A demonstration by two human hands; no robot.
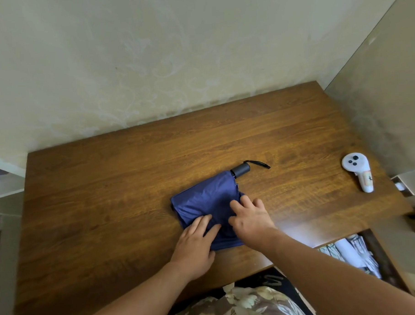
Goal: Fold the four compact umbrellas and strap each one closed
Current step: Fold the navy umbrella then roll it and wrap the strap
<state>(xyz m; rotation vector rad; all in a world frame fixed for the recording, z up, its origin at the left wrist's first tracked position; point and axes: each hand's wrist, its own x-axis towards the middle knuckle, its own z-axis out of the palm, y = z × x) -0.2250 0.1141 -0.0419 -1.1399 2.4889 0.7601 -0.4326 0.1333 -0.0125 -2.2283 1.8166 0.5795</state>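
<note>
A navy blue compact umbrella (204, 200) lies collapsed on the wooden table (108, 185), its fabric spread loose and flat. Its black handle (240, 169) with a black wrist loop (259, 164) points to the far right. My left hand (196, 243) presses flat on the near part of the fabric with straight fingers. My right hand (250, 216) lies on the fabric's right side, fingers bent over the cloth; whether it pinches the cloth is not plain. No other umbrella is in view.
A white handheld controller (358, 173) lies near the table's right edge. An open drawer (353, 253) with papers sits under the table's near right corner. Walls close in behind and to the right. Patterned clothing (236, 306) shows at the bottom.
</note>
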